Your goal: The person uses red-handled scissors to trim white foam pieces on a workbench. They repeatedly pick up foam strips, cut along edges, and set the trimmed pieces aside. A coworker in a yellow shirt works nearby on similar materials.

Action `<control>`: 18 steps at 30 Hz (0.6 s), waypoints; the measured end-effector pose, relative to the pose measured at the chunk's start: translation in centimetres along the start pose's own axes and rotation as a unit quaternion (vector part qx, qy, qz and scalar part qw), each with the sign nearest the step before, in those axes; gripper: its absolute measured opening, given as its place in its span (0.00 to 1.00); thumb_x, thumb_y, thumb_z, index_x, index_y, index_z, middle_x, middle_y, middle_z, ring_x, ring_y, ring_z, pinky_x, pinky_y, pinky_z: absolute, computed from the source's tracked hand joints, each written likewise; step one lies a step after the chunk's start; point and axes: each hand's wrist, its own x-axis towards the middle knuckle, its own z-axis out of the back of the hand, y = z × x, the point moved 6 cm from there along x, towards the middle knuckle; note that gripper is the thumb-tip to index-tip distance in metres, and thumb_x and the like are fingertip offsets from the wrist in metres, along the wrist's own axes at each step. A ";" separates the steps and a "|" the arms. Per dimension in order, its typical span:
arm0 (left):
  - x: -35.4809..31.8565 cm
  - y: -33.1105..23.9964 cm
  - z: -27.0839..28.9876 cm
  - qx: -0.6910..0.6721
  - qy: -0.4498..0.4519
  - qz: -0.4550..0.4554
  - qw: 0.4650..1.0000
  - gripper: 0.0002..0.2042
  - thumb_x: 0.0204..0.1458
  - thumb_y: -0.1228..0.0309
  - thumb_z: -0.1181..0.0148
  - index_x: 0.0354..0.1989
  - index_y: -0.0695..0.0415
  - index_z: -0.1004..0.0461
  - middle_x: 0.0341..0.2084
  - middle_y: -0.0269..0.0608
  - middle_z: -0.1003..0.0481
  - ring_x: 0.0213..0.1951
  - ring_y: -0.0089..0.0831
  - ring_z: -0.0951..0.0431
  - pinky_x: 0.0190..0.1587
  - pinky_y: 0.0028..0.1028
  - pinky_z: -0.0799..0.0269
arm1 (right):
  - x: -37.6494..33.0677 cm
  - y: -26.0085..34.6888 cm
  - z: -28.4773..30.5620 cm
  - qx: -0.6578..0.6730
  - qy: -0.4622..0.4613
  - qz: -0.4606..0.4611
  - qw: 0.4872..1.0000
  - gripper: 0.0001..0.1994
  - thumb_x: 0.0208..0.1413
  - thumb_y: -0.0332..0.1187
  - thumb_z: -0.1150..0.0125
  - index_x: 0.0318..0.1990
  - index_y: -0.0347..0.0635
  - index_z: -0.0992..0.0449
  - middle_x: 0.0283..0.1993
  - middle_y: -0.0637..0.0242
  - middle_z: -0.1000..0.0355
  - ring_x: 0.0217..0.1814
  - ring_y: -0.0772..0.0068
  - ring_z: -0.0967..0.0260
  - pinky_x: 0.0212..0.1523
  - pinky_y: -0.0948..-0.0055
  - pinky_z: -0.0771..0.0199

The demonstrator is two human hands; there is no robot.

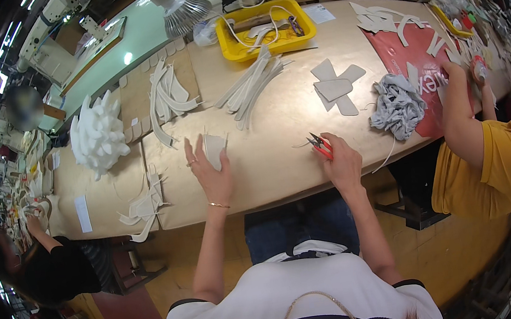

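My right hand point(344, 164) is closed round a small pair of red-handled snips point(323, 146), whose dark jaws point away to the left. A thin strand lies by the tip of the jaws. On the left, my left hand point(212, 181) has its fingers spread over the table. A pale cut piece point(215, 149) shows between its thumb and fingers, apparently lying on the table. Beyond that hand are a bundle of pale strips point(253, 88) and a pile of curved pieces point(168, 97). Flat grey-beige pieces point(335, 89) lie crossed beyond my right hand.
A yellow tray point(231, 51) holding scissors and cord stands at the back under a lamp point(182, 15). White foam-like material point(98, 134) and stringy offcuts point(146, 201) are at left. A crumpled grey cloth point(397, 107) lies at right, near a co-worker in yellow point(492, 162).
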 end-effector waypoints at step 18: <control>-5.5 -7.1 -5.3 -0.157 0.187 -0.024 0.970 0.09 0.54 0.76 0.40 0.43 0.60 0.22 0.48 0.50 0.23 0.51 0.45 0.23 0.55 0.36 0.30 | 2.0 -0.1 -1.6 0.040 0.062 0.022 0.997 0.11 0.50 0.32 0.34 0.42 0.46 0.23 0.46 0.61 0.30 0.32 0.53 0.25 0.35 0.56 0.25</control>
